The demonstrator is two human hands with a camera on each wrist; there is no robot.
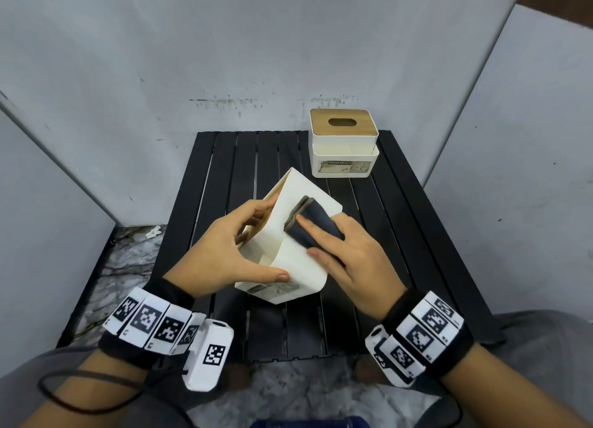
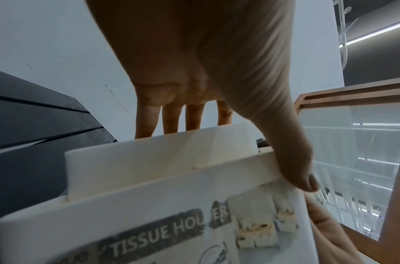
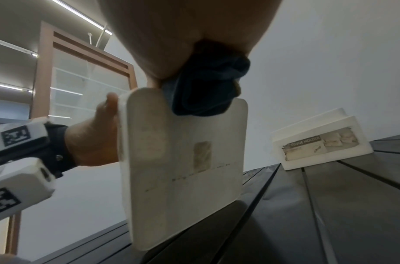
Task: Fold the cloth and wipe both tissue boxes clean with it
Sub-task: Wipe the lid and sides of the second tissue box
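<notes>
left hand (image 1: pixel 221 251): forearm in from 7 o'clock, palm down, thumb stretched toward 3 o'clock, fingers (image 1: pixel 256 210) curled toward 1 o'clock, gripping the tissue box (image 1: pixel 296 260) | right hand (image 1: pixel 349 260): forearm in from 5 o'clock, index finger straight toward 10 o'clock on the cloth (image 1: pixel 316 211), thumb at its near edge, holding it

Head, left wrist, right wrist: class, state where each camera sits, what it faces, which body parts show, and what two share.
Head: worn on head, faces down at table; left hand, right hand show.
Left wrist: on that wrist, faces the held tissue box; palm, fingers show.
Right wrist: on that wrist, faces the cloth on that box; palm shows.
Shared: head and right wrist show the second tissue box.
</notes>
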